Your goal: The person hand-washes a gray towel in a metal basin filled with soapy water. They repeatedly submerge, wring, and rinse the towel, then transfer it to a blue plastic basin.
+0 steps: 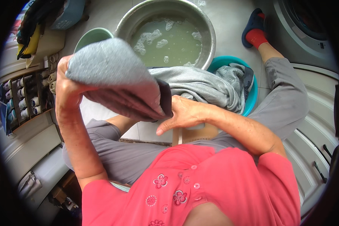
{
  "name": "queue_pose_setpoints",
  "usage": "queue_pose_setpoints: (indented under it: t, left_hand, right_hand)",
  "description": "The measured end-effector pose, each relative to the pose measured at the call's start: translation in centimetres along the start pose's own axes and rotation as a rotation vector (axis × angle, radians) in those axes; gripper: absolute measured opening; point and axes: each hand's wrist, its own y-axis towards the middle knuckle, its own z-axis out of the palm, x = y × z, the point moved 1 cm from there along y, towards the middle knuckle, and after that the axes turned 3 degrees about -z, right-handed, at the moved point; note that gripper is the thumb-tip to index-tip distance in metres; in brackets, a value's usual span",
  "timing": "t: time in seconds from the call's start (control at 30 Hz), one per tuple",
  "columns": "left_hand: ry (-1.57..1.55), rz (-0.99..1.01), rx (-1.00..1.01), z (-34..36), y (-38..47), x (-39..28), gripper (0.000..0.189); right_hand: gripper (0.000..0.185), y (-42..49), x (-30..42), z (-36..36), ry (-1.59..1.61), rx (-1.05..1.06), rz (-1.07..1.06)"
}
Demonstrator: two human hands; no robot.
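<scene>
My left hand is raised at the left and grips a grey cloth piece, which spreads rightward in a broad fold with a dark edge. At that dark edge is my right hand, its thumb apart and its other fingers partly hidden, so their hold is unclear. Just beyond it, a light-grey ribbed fabric with dark parts stretches into a teal plastic basin. Farther out stands a large metal basin holding cloudy greenish water with patches of foam.
A pale green bucket stands left of the metal basin. A front-loading washing machine is at the upper right, near my slippered foot. White cabinet doors line the right side. Shoes fill a rack at the left.
</scene>
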Motion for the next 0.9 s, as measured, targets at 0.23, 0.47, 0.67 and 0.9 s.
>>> queue_pose_setpoints:
  t: [0.23, 0.47, 0.67, 0.9]
  left_hand:
    - [0.317, -0.216, 0.12, -3.2, -6.8, 0.8, 0.039]
    - [0.606, -0.443, 0.365, -1.1, -7.9, 1.1, 0.04]
    - [1.079, -0.516, 0.804, 0.5, -6.3, 9.3, 0.061]
    - [0.864, 0.127, 0.308, 5.2, -1.3, 10.8, 0.122]
  right_hand:
    - [0.094, 4.8, -12.4, -8.5, -0.274, -0.552, 0.302]
    - [0.053, 7.1, -11.9, -9.2, -0.147, -0.122, 0.658]
    - [0.029, 5.8, -4.2, -10.3, 0.337, -0.254, 0.252]
    - [0.017, 4.4, 1.0, -10.3, 0.437, -0.267, 0.077]
